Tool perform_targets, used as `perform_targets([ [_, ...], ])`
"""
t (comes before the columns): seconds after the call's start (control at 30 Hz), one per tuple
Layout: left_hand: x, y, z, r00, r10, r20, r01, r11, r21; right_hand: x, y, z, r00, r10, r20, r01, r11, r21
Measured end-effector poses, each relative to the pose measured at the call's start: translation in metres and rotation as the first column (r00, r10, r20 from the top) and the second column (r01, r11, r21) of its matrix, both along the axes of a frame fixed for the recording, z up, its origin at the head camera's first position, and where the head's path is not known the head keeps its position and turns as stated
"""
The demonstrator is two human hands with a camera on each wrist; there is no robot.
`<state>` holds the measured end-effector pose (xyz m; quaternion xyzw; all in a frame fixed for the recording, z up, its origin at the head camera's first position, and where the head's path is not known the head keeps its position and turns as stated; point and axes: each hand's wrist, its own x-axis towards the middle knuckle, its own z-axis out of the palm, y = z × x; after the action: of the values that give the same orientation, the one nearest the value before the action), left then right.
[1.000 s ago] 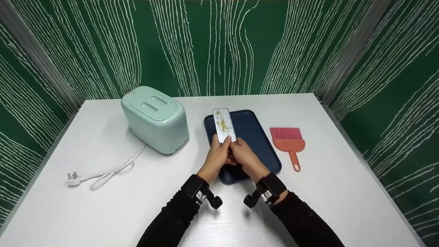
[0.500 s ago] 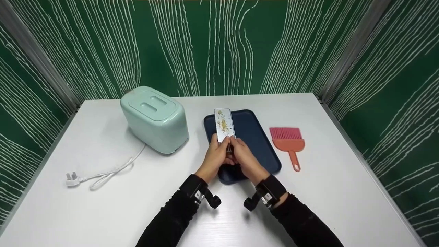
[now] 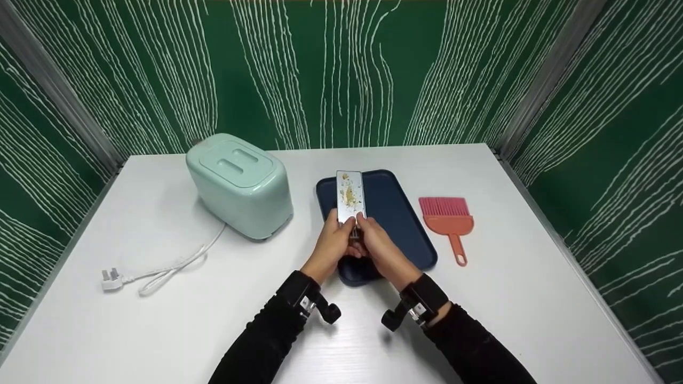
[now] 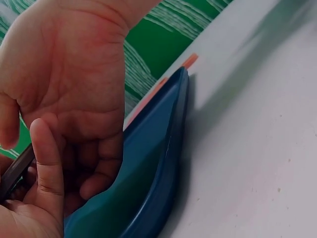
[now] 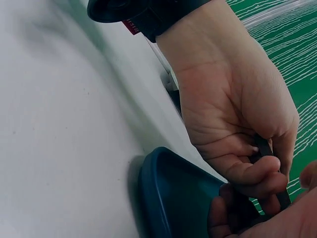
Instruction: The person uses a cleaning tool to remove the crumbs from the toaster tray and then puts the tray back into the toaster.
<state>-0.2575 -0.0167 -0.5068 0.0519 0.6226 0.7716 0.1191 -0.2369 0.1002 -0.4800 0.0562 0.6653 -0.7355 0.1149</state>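
Note:
Both hands grip the near end of a slim silvery crumb tray, thumbs on top. Yellow-brown crumbs lie scattered over its face. My left hand holds its left side, while my right hand holds the right. The fingers curl beneath it and hide part of the near end. Below lies a dark blue serving tray, which the crumb tray overlaps in the head view. From the left wrist, the crumb tray's dark edge shows between the fingers; the serving tray's raised rim runs alongside.
A mint-green toaster stands at the back left of the white table. Its white cord and plug trail toward the left front. To the right of the serving tray lies an orange brush with pink bristles.
The crumb tray has turned slightly, from leaning left to nearly straight ahead, and shifted a little to the right. Both hands keep their grip on its near end.

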Motion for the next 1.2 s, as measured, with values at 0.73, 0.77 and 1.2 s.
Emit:
perform_targets([
  [0.73, 0.004, -0.011, 0.004, 0.996, -0.087, 0.026, 0.087, 0.996, -0.009, 0.001, 0.064, 0.006, 1.0, 0.011, -0.024, -0.002, 0.932, 0.361],
  [0.77, 0.004, -0.012, 0.004, 0.996, -0.09, 0.027, 0.091, 0.996, -0.008, 0.0, 0.069, 0.007, 1.0, 0.005, -0.028, 0.005, 0.93, 0.367],
  [1.2, 0.005, -0.015, 0.004, 0.994, -0.096, 0.044, 0.096, 0.995, -0.005, -0.001, 0.145, 0.018, 0.998, 0.049, -0.043, -0.017, 0.836, 0.548],
])
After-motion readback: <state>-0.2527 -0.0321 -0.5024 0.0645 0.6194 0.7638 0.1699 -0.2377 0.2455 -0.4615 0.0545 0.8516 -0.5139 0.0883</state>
